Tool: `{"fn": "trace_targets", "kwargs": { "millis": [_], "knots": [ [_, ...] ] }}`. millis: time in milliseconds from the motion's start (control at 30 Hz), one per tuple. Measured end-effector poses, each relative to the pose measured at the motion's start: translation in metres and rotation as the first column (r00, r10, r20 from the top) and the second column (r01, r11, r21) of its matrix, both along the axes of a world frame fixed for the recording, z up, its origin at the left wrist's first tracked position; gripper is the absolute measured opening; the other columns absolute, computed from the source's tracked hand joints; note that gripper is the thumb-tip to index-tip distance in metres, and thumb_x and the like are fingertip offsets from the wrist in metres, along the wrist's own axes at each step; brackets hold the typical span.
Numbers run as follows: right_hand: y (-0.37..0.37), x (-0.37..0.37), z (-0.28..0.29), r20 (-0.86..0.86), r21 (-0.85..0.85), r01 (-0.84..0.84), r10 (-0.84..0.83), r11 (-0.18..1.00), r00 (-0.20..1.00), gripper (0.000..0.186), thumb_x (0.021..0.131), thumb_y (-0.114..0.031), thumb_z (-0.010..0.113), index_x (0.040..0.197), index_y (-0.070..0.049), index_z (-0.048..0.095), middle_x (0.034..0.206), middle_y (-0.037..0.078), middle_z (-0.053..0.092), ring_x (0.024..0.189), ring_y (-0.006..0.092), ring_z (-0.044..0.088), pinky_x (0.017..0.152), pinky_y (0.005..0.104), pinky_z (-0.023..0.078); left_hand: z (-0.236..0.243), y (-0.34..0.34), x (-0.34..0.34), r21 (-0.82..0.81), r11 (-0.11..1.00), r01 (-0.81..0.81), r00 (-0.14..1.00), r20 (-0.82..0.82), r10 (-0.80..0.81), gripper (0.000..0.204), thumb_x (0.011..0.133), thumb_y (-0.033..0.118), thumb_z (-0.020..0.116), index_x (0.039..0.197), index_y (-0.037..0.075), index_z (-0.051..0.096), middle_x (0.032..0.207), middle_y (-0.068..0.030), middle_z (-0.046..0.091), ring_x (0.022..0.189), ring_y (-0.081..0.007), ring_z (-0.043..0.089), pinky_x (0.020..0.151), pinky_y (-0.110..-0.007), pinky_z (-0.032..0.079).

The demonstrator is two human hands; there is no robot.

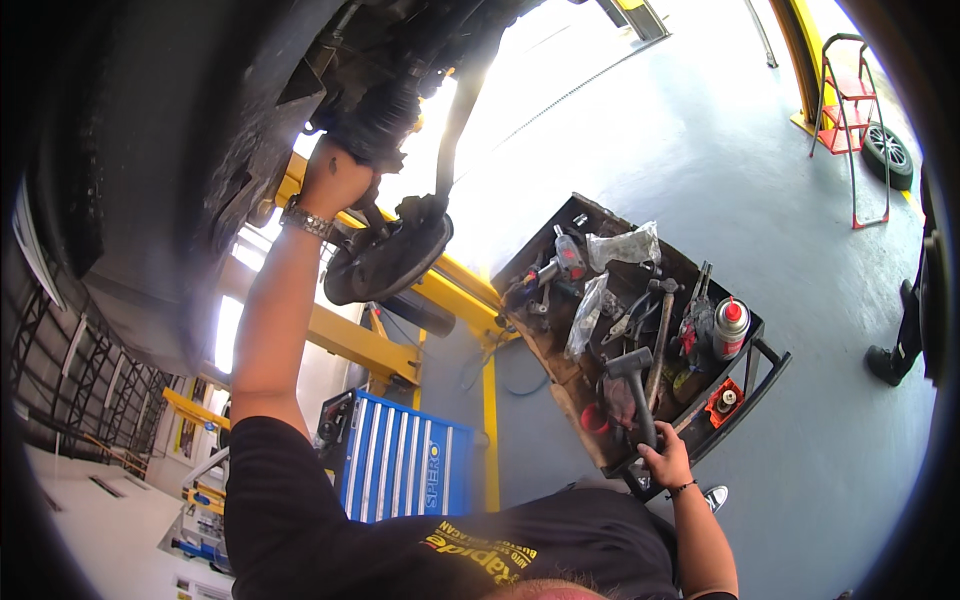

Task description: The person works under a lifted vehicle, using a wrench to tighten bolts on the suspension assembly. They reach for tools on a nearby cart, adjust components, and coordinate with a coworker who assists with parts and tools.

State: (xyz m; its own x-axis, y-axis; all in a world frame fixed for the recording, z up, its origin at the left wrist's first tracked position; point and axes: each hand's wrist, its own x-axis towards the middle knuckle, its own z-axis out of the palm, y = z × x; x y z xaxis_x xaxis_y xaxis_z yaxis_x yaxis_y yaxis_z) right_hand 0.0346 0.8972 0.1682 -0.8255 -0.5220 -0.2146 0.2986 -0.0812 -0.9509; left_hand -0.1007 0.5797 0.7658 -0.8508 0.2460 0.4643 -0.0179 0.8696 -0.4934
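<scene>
Over the cart (756, 328), right hand (668, 460) grips a black hammer (638, 390), head outward — left hand (335, 180): grip unclear.

At upper centre left, fingers of the left grip (337, 180) were hidden among dark suspension parts (385, 115). Right of centre, the right grip (668, 462) covered the handle end of the mallet (629, 363). The vehicle (160, 150) ran past the upper-left edge; another person (908, 325), far right, was mostly cut off. Small pieces (538, 308) in the cart (560, 390) were indistinguishable.
</scene>
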Motion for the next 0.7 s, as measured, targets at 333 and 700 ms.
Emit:
{"fn": "trace_targets", "kwargs": {
  "millis": [333,700],
  "knots": [
    [0.000,0.000,-0.011,-0.016,-0.047,-0.021,0.020,0.999,1.000,0.047,0.085,-0.009,0.074,0.127,-0.002,0.053,0.095,0.013,0.072,0.071,0.0161,0.069,0.063,0.0322,0.057,-0.005,-0.001,-0.002,0.002,0.993,0.115,0.991,-0.075,-0.115,0.026,0.082,0.018,0.068,0.100,-0.001,0.066,0.100,-0.0219,0.070,0.095,-0.0411,0.065,0.081,-0.044,0.053],
    [0.000,0.003,-0.012,-0.059,-0.054,-0.054,0.051,0.997,0.997,0.045,0.083,-0.010,0.074,0.124,-0.003,0.056,0.084,0.008,0.070,0.070,0.0143,0.068,0.066,0.0317,0.055,-0.001,-0.008,-0.010,-0.145,0.983,0.114,0.991,-0.053,-0.123,0.016,0.084,0.014,0.065,0.093,0.000,0.066,0.088,-0.0206,0.069,0.083,-0.0400,0.066,0.068,-0.043,0.051]
  ]
}}
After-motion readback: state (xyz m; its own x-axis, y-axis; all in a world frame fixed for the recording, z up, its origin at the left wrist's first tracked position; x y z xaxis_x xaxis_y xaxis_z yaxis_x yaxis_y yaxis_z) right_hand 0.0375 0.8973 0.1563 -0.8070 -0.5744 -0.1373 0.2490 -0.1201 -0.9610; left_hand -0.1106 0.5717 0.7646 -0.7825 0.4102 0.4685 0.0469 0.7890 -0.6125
